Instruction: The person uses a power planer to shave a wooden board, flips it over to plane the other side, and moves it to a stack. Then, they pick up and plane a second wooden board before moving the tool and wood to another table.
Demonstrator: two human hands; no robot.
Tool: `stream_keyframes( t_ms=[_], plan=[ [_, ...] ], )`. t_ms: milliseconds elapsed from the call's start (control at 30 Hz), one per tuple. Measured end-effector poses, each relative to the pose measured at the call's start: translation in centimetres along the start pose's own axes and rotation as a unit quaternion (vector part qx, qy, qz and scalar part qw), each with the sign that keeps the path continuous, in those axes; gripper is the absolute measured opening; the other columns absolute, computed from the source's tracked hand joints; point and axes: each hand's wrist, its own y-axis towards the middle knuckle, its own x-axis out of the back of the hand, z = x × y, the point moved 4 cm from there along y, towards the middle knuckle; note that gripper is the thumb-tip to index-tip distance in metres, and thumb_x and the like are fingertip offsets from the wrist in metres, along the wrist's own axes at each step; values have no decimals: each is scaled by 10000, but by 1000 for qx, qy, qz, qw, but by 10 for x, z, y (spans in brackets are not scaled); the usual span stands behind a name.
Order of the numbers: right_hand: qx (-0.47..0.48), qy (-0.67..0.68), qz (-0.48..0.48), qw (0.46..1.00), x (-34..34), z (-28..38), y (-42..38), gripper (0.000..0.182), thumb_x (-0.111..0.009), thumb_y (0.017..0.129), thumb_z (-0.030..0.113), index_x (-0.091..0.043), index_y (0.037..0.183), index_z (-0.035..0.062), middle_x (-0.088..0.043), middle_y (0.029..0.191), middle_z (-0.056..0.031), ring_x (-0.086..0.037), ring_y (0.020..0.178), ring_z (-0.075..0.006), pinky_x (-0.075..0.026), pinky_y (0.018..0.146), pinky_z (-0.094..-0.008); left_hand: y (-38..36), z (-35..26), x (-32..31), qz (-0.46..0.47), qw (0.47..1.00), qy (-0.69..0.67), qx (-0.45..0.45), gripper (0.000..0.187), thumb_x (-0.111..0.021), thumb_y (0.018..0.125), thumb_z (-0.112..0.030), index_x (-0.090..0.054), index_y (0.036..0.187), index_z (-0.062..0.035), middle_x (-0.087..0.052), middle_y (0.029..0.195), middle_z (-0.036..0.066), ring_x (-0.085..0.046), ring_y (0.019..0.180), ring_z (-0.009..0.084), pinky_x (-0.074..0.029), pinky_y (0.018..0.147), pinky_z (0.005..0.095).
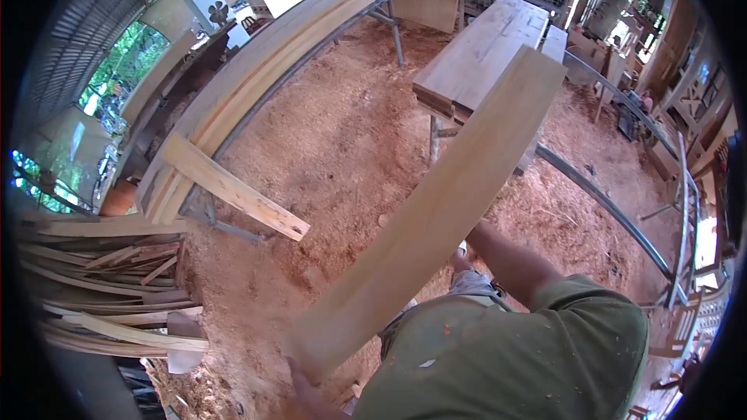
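Note:
A long, wide wooden plank stretches slantwise across the view in front of my body, held off the ground. Around its near lower corner, the fingers of my left hand are closed. My right forearm comes from a green sleeve to the plank's right edge, about midway along. There my right hand grips the plank from beneath, its fingers hidden behind the wood. The plank's far end overlaps a stack of thick boards on a metal stand.
To the left, long boards lie stacked on metal trestles, with a shorter board set across their near end. Wood strips are piled at the lower left. Sawdust covers the floor. A curved metal rail runs along the right.

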Motion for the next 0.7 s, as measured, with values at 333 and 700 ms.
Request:
stream_keyframes(
  t_ms=[333,700],
  plan=[
    [-70,-101,12,992,86,65,122,541,-558,984,401,-507,1376,33,-628,1226,-111,-604,1116,-261,-478,1003,-423,18,-3,-170,-123,985,92,-80,661,-557,929,-436,-435,1417,-7,-587,1293,116,-598,1126,289,-486,969,413],
    [-380,-421,18,823,143,29,89,496,-580,955,425,-641,1205,2,-707,1038,-111,-676,867,-218,-550,774,-370,250,-42,-368,-113,973,160,-119,460,-667,903,-152,-558,1303,48,-641,1197,122,-640,1036,253,-528,904,380]
  ],
)
